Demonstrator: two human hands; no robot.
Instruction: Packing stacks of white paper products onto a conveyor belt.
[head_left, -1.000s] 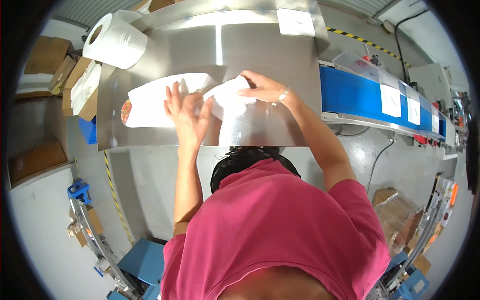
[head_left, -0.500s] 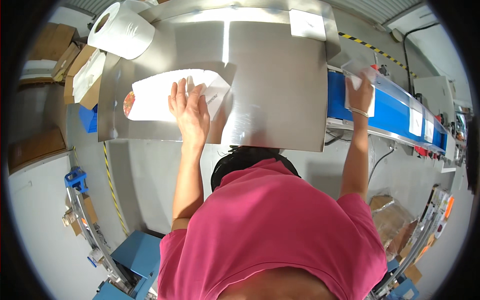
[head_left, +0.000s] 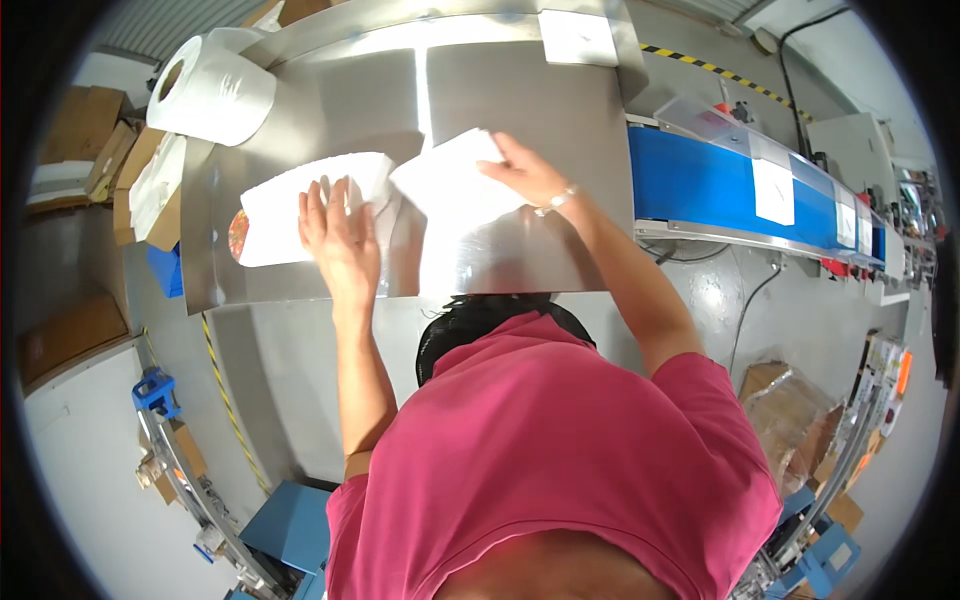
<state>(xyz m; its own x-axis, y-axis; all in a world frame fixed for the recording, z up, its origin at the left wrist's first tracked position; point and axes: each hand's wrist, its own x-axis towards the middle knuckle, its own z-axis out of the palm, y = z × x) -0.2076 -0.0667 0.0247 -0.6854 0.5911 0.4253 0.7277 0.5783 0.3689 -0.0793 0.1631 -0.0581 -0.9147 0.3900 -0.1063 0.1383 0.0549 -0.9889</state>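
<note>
Over the middle of the metal worktop point(head_left: 505, 95), one flat white packet point(head_left: 450, 180) is held by the right hand point(head_left: 530, 178). Its fingers are narrow on the far right corner, with the thumb on the upper face; whether the near edge touches the metal, I cannot tell. Half a second ago this same hand was over the conveyor, putting down a packet; now it has come back and carries another one. For the work, I judge, this means that one round is finished and the following packet is already taken off.

Just to the left lies the row of white packets point(head_left: 275, 220), overlapping closely, with a round end of red and orange pattern point(head_left: 238, 237) at its left. The left hand point(head_left: 343, 248) has stayed on this row — its fingers are a little spread and rest on the top, not closed around anything, so it seems to steady the rest.

Farther to the right, a white packet point(head_left: 773, 190) lies on the blue conveyor belt point(head_left: 690, 180), partly under the transparent cover point(head_left: 730, 135) — no hand touches it now. At the far left corner, the large white roll point(head_left: 225, 95) stays in its place, apart from both hands.
</note>
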